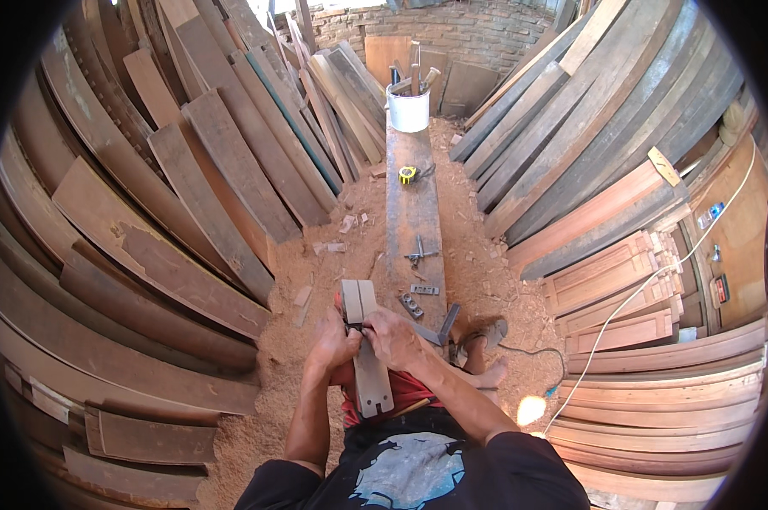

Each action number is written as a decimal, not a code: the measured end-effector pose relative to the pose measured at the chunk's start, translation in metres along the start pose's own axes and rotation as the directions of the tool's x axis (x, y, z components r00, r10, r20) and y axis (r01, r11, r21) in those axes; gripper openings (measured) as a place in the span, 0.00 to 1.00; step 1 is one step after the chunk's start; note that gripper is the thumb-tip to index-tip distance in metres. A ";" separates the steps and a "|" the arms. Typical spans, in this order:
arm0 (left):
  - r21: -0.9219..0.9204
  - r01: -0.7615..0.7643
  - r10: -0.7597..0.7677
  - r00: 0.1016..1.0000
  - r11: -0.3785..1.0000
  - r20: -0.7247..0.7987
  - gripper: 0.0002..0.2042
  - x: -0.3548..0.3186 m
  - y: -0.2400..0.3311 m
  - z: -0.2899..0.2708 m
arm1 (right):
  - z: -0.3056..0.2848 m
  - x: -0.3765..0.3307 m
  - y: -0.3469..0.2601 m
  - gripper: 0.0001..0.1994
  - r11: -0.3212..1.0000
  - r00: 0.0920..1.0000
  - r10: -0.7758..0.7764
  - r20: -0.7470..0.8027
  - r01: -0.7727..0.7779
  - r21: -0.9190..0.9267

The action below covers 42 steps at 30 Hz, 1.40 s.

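Note:
A long, pale wooden block lies over my lap, pointing away from me. Its far end has a dark slit along it, and two dark holes mark its near end. My left hand is closed on the block's left side around the middle, by a dark gap. From the right, my right hand meets it there, fingers pinched together over the gap. Whatever is between those fingertips is hidden. Just beyond the hands, a dark metal piece with round holes and a small slotted block rest on the plank bench.
An angled square-like tool and a small metal tool lie on the bench. Farther off are a yellow tape measure and a white bucket of tools. Boards lean on both sides; a pale cable hangs at right. Shavings cover the floor.

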<state>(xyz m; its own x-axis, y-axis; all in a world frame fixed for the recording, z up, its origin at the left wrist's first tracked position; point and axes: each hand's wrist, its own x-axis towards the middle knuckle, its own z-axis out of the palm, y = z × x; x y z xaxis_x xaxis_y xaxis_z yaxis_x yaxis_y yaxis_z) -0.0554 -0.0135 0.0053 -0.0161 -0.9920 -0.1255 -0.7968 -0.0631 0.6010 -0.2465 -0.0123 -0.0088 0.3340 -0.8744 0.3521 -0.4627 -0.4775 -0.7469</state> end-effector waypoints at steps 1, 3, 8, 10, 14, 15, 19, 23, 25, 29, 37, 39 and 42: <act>-0.035 -0.040 0.039 0.999 0.999 -0.030 0.30 0.002 -0.004 0.003 | 0.001 -0.001 -0.001 0.05 1.000 0.999 0.027 0.017 -0.027 -0.007; -0.053 -0.037 0.037 0.999 0.998 0.001 0.31 0.002 -0.007 0.004 | 0.003 -0.001 0.004 0.05 0.998 1.000 0.001 -0.004 -0.001 -0.067; -0.090 -0.076 0.073 0.997 0.993 -0.040 0.31 0.002 -0.029 0.017 | 0.003 0.000 -0.002 0.05 0.990 0.988 -0.144 -0.048 0.143 -0.006; -0.013 -0.041 0.040 0.999 0.999 -0.007 0.32 0.000 -0.006 0.005 | -0.005 0.000 -0.002 0.05 0.997 0.997 -0.073 -0.012 0.072 -0.033; 0.053 0.043 -0.046 0.998 0.998 0.051 0.32 -0.006 0.000 -0.001 | -0.012 0.002 -0.016 0.05 0.997 0.998 -0.054 -0.030 0.056 0.054; 0.053 0.049 -0.051 0.997 0.997 0.050 0.32 -0.005 0.002 -0.002 | -0.012 0.003 -0.014 0.05 0.997 0.998 -0.049 -0.024 0.051 0.054; 0.085 0.043 -0.049 0.996 0.995 0.070 0.32 -0.003 0.011 -0.008 | -0.009 0.002 -0.006 0.05 0.999 1.000 0.018 0.016 -0.019 0.027; 0.085 0.028 -0.030 0.999 0.996 0.033 0.29 -0.006 0.010 -0.008 | -0.012 0.006 -0.013 0.05 0.995 0.997 -0.072 -0.024 0.073 0.061; 0.085 0.015 -0.017 0.999 0.996 0.028 0.28 -0.006 0.014 -0.010 | -0.009 0.004 -0.009 0.05 0.999 0.999 -0.039 0.000 0.039 0.023; 0.053 0.061 -0.065 0.995 0.997 0.082 0.31 -0.005 0.016 -0.012 | -0.008 0.004 -0.003 0.06 0.999 1.000 -0.007 0.022 0.006 0.031; 0.068 0.073 -0.080 0.991 0.995 0.107 0.32 -0.005 0.017 -0.014 | -0.005 0.003 -0.005 0.06 0.999 1.000 -0.016 0.013 0.016 -0.034; 0.048 0.086 -0.091 0.991 0.995 0.102 0.32 -0.006 0.017 -0.013 | -0.007 0.003 -0.007 0.06 0.999 0.999 -0.047 0.001 0.047 -0.022; 0.065 0.048 -0.055 0.994 0.997 0.099 0.32 -0.003 0.012 -0.011 | -0.007 0.003 -0.009 0.06 0.999 0.999 -0.031 0.013 0.031 -0.043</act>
<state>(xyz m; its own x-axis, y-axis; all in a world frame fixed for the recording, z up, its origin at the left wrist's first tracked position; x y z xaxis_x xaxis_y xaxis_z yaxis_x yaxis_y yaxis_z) -0.0582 -0.0123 0.0216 -0.0323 -0.9713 -0.2356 -0.8342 -0.1036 0.5416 -0.2470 -0.0115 0.0025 0.3589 -0.8580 0.3674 -0.4869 -0.5079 -0.7106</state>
